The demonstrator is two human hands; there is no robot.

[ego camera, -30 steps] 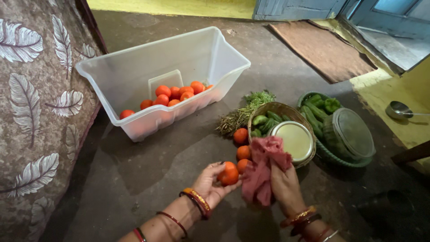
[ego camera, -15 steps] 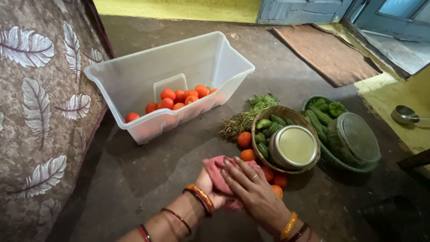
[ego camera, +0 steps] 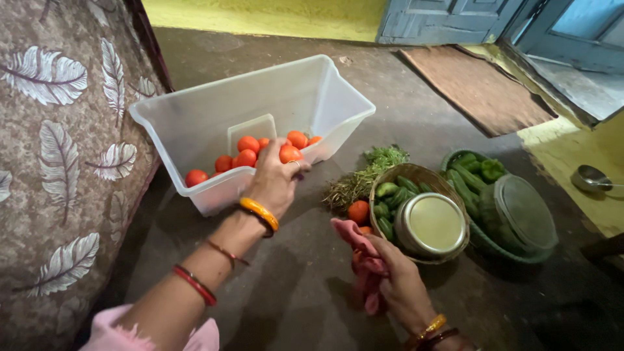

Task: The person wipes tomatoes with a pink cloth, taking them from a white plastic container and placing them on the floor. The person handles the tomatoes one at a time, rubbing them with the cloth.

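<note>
Fingers (ego camera: 284, 170) of the left hand (ego camera: 273, 185) curl around one tomato (ego camera: 289, 154), holding it right at the front rim of the clear plastic tub (ego camera: 195, 120), just above the heap of tomatoes (ego camera: 244, 153) already lying inside. The right hand (ego camera: 396, 286) sits well to the right of the tub, low over the floor (ego camera: 305, 286), its fingers closed on a crumpled pink cloth (ego camera: 364, 260).

To place the fruit well, I judge it should be lowered until it touches the others before the grip loosens; ripe tomato skin is thin and taut, and a drop onto hard plastic or onto neighbours could bruise or split it. The tub tilts toward the person, so round fruit will likely roll to the near wall; easing it down beside the pile would keep it from knocking others about.

The tub is translucent, smooth and thin-walled, with an upright divider tab near its front. Right of the tub, a woven basket (ego camera: 390, 179) holds green vegetables, and a round metal lid (ego camera: 431, 224) rests in it, dull and brushed. Loose tomatoes (ego camera: 358, 211) lie against the basket's left side, near a bunch of leafy herbs (ego camera: 367, 172). Farther right, a green basket (ego camera: 507, 250) carries more greens and a clear domed cover (ego camera: 526, 211). Left of the tub hangs a brownish fabric (ego camera: 58, 162) printed with pale feathers.
</note>
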